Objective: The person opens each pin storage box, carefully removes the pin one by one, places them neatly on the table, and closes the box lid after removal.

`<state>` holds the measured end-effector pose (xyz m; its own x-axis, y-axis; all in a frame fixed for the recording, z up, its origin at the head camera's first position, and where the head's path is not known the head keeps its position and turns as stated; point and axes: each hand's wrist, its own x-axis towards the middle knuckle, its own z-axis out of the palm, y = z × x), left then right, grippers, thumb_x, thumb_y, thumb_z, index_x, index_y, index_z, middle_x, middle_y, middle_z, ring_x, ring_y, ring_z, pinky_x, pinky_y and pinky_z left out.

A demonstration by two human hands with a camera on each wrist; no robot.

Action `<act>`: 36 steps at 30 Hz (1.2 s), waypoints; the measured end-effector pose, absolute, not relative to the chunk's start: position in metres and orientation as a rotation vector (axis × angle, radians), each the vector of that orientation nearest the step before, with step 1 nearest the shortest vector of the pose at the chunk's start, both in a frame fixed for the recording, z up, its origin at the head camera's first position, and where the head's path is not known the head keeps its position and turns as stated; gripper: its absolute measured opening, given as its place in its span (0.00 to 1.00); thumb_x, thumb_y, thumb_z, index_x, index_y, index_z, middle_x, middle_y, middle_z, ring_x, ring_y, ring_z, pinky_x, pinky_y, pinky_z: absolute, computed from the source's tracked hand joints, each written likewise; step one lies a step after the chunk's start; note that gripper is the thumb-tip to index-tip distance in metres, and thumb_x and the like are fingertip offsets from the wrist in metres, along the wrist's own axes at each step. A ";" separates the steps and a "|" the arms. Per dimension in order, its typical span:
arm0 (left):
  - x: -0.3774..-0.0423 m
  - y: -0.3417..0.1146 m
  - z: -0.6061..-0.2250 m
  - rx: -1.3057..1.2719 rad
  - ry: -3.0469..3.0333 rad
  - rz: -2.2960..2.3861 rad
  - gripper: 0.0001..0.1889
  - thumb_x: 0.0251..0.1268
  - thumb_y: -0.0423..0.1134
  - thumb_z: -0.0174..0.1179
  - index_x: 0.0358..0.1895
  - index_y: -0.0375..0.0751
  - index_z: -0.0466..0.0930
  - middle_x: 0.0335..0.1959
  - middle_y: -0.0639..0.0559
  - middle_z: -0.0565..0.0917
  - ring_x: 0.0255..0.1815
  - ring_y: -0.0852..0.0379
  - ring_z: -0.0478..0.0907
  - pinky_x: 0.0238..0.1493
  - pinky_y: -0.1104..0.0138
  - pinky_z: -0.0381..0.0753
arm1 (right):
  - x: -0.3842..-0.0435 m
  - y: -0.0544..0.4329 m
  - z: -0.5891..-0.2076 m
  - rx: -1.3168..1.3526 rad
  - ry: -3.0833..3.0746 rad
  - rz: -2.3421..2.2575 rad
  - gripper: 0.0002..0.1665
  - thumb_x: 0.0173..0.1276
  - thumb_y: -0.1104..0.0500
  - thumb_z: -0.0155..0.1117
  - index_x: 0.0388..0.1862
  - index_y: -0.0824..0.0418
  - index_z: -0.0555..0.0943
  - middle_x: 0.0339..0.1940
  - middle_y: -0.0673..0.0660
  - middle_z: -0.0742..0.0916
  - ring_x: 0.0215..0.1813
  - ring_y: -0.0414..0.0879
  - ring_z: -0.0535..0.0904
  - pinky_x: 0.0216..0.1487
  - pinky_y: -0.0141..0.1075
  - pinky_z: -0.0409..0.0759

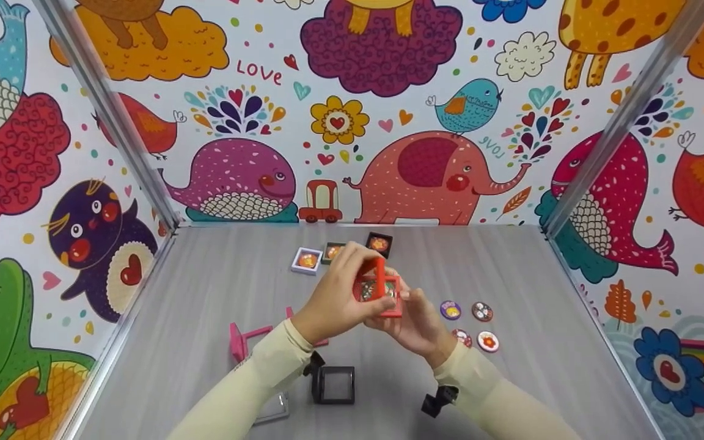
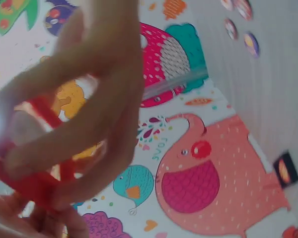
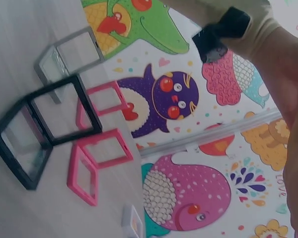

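Note:
A small red hinged display frame [image 1: 392, 313] is held up in both hands over the middle of the table, its two halves standing partly apart. A round patterned badge [image 1: 369, 289] shows inside it. My left hand [image 1: 338, 292] grips the frame from the left, fingers over the top and thumb across the lower front. From the right, my right hand [image 1: 420, 322] holds the edge with its thumb, the other fingers behind and partly hidden. In the left wrist view, curled fingers [image 2: 84, 114] wrap the blurred red frame [image 2: 35, 191].
Framed badges in white [image 1: 307, 261], green [image 1: 333, 252] and black [image 1: 379, 244] lie at the back. Several loose round badges [image 1: 487, 341] lie on the right. Unfolded frames in pink [image 3: 83, 176], black [image 3: 97, 130] and grey [image 3: 100, 53] stand on the left and front.

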<state>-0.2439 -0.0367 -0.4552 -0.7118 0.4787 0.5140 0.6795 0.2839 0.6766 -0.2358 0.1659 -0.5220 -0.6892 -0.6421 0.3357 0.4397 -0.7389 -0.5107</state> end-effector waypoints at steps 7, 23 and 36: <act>-0.247 -0.050 -0.453 -0.933 -2.389 -1.687 0.34 0.67 0.48 0.79 0.70 0.46 0.72 0.59 0.55 0.75 0.62 0.53 0.77 0.65 0.55 0.83 | -0.244 0.185 -0.518 -0.617 0.937 -2.395 0.19 0.88 0.59 0.44 0.71 0.53 0.71 0.67 0.63 0.78 0.62 0.58 0.84 0.64 0.50 0.85; -0.261 -0.057 -0.482 -0.900 -2.587 -1.563 0.37 0.66 0.52 0.80 0.74 0.51 0.74 0.67 0.53 0.76 0.61 0.56 0.81 0.61 0.64 0.85 | -0.261 0.198 -0.494 -1.437 2.908 -0.878 0.29 0.68 0.58 0.83 0.67 0.54 0.85 0.63 0.49 0.87 0.66 0.48 0.79 0.68 0.50 0.81; -0.287 -0.046 -0.532 -0.809 -2.959 -1.033 0.37 0.57 0.40 0.85 0.68 0.37 0.75 0.55 0.45 0.81 0.52 0.49 0.81 0.58 0.53 0.86 | -0.278 0.233 -0.489 -1.251 3.079 -1.317 0.28 0.63 0.70 0.79 0.62 0.58 0.84 0.52 0.51 0.86 0.52 0.43 0.83 0.48 0.40 0.90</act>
<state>-0.2870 -0.0464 -0.5324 -0.8707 0.4864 0.0720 0.4256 0.6721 0.6059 -0.2779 0.2334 -0.4887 -0.6742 -0.4201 0.6075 -0.7295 0.5074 -0.4586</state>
